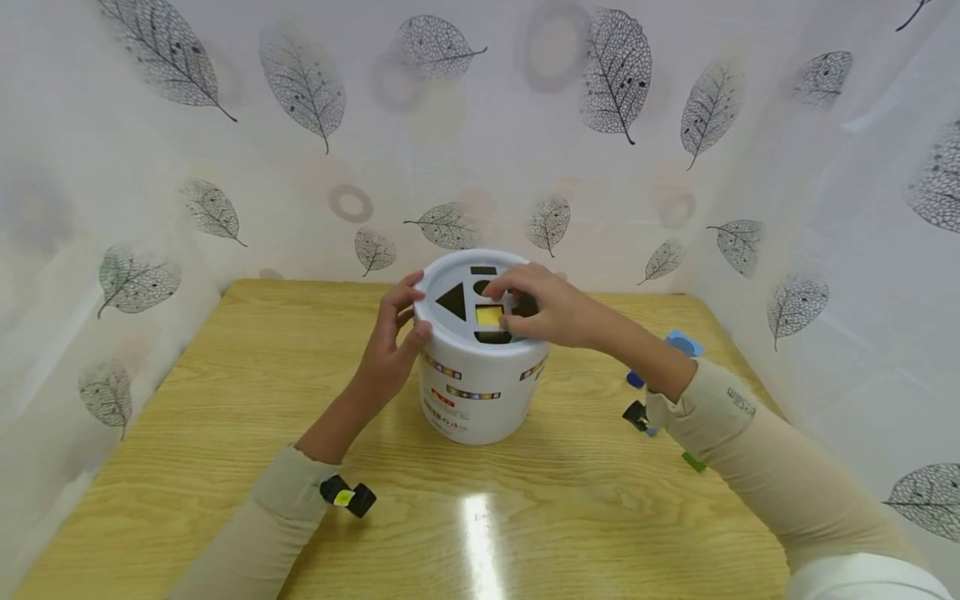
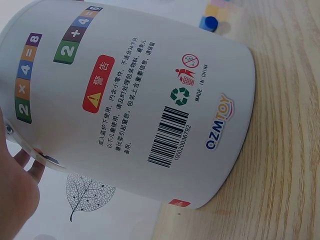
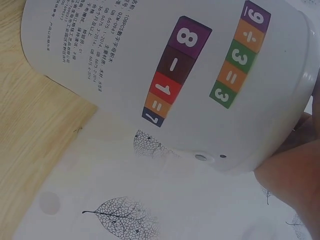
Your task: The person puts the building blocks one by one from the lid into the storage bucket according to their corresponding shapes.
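A white shape-sorter bucket [image 1: 480, 392] stands upright on the wooden table, its lid [image 1: 450, 279] cut with triangular, round, square and other holes. My left hand [image 1: 386, 350] grips the left side of the rim, thumb in front and fingers behind. Over the right part of the lid, my right hand [image 1: 558, 308] has thumb and forefinger bent and apart. A yellow block [image 1: 489, 316] shows in the square hole, with the right thumb tip at its edge. In the left wrist view, the bucket's printed side [image 2: 135, 100] fills most of the picture.
Right of the bucket, partly behind the right forearm, lie a light blue piece [image 1: 684, 342], a dark blue piece [image 1: 635, 380] and a green piece [image 1: 694, 462]. A leaf-patterned curtain [image 1: 480, 167] hangs behind the table and along its sides.
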Motion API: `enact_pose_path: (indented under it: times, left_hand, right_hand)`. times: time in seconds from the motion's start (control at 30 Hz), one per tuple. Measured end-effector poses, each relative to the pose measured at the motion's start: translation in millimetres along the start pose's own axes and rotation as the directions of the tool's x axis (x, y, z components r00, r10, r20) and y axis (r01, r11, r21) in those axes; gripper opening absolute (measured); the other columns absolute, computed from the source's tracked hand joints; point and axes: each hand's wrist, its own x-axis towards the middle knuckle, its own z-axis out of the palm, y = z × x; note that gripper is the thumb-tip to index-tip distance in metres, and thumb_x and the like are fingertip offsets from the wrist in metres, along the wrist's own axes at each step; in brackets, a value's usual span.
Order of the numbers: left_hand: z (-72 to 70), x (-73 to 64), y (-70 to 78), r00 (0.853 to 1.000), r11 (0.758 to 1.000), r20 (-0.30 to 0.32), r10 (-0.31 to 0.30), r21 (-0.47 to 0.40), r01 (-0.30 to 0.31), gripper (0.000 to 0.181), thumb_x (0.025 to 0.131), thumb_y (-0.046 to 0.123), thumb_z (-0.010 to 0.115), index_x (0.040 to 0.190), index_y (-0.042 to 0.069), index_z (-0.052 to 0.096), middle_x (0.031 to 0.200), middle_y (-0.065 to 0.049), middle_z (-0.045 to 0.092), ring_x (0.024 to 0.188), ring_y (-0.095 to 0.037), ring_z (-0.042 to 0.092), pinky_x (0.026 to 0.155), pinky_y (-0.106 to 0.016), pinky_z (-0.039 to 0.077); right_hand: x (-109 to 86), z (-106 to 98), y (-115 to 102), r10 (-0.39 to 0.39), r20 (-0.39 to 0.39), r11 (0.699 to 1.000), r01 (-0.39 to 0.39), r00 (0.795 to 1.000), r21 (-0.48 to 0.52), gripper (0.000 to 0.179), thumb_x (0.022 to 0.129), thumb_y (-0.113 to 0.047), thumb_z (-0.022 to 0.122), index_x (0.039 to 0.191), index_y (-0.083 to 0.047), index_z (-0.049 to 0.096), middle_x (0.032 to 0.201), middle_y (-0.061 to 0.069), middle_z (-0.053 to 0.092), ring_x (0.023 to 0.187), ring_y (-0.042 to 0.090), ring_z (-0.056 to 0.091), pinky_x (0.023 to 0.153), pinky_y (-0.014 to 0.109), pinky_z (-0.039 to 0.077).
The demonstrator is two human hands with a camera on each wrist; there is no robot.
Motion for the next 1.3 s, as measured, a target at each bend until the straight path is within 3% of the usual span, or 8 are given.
enact_pose_path:
  times: [0.17, 0.33, 0.5, 0.67, 0.9, 1.17, 1.3]
  left_hand:
    - [1.0, 0.2, -0.4, 1.000, 1.000, 0.000, -0.002, 0.001, 0.002, 0.067, 0.100, 0.056, 0.052, 0.137, 0.003, 0.037, 0.163, -0.003, 0.028, 0.149, -0.022, 0.028, 0.117, -0.054, 0.030]
    - [2.6, 0.5, 0.1, 1.000, 1.000, 0.005, -0.002, -0.002, 0.002, 0.069, 0.099, 0.058, 0.052, 0.137, 0.002, 0.036, 0.163, -0.003, 0.028, 0.149, -0.022, 0.029, 0.116, -0.055, 0.030]
    - [2.7, 1.1, 0.3, 1.000, 1.000, 0.001, -0.004, -0.004, 0.004, 0.067, 0.100, 0.056, 0.052, 0.137, 0.002, 0.036, 0.163, -0.002, 0.028, 0.148, -0.023, 0.030, 0.116, -0.054, 0.030]
    - [1.1, 0.8, -0.4, 1.000, 1.000, -0.002, 0.001, -0.005, -0.001, 0.064, 0.101, 0.053, 0.052, 0.137, 0.002, 0.036, 0.163, -0.003, 0.027, 0.148, -0.024, 0.030, 0.117, -0.054, 0.029]
    - [1.2, -0.3, -1.2, 1.000, 1.000, 0.001, -0.001, -0.011, 0.001, 0.066, 0.101, 0.054, 0.051, 0.137, 0.002, 0.035, 0.164, -0.003, 0.025, 0.149, -0.023, 0.027, 0.117, -0.055, 0.029]
    - [1.9, -0.4, -2.1, 1.000, 1.000, 0.003, -0.001, -0.012, 0.001, 0.067, 0.101, 0.055, 0.051, 0.137, 0.001, 0.035, 0.164, -0.002, 0.026, 0.150, -0.021, 0.026, 0.117, -0.055, 0.029]
    - [1.7, -0.8, -2.9, 1.000, 1.000, 0.001, -0.006, -0.010, 0.006, 0.067, 0.101, 0.055, 0.051, 0.137, 0.001, 0.035, 0.164, -0.002, 0.026, 0.150, -0.020, 0.027, 0.117, -0.054, 0.030]
  right_hand:
    - [-6.7, -3.5, 2.7, 0.013, -0.033, 1.000, -0.012, 0.999, 0.013, 0.036, 0.093, -0.016, 0.068, 0.128, -0.008, 0.063, 0.119, 0.009, 0.061, 0.110, 0.026, 0.045, 0.095, 0.047, 0.039]
    - [-21.4, -11.3, 13.5, 0.027, -0.131, 0.998, -0.019, 0.991, 0.067, 0.033, 0.097, -0.017, 0.066, 0.129, -0.013, 0.063, 0.125, 0.005, 0.060, 0.115, 0.026, 0.042, 0.094, 0.048, 0.036]
    - [-40.6, -20.6, 25.3, 0.060, -0.212, 0.995, -0.040, 0.975, 0.097, 0.032, 0.099, -0.020, 0.063, 0.130, -0.013, 0.063, 0.127, 0.002, 0.059, 0.113, 0.021, 0.049, 0.088, 0.035, 0.042]
    - [-62.4, -20.3, 38.9, 0.166, -0.219, 0.981, -0.139, 0.961, 0.136, 0.031, 0.102, -0.024, 0.061, 0.132, -0.017, 0.063, 0.127, 0.002, 0.060, 0.105, 0.016, 0.053, 0.083, 0.028, 0.048]
    - [-96.5, -14.9, 67.1, 0.266, -0.240, 0.961, -0.235, 0.934, 0.148, 0.035, 0.103, -0.025, 0.058, 0.136, -0.012, 0.059, 0.125, 0.005, 0.061, 0.103, 0.014, 0.054, 0.080, 0.023, 0.048]
    - [-146.8, -20.0, 102.3, 0.384, -0.281, 0.922, -0.350, 0.880, 0.164, 0.037, 0.103, -0.032, 0.059, 0.138, -0.022, 0.058, 0.127, -0.002, 0.061, 0.105, 0.009, 0.056, 0.082, 0.017, 0.048]
    - [-171.6, -21.9, 122.7, 0.408, -0.284, 0.909, -0.357, 0.868, 0.214, 0.038, 0.103, -0.029, 0.059, 0.140, -0.017, 0.056, 0.127, -0.005, 0.060, 0.106, 0.008, 0.059, 0.084, 0.016, 0.050]
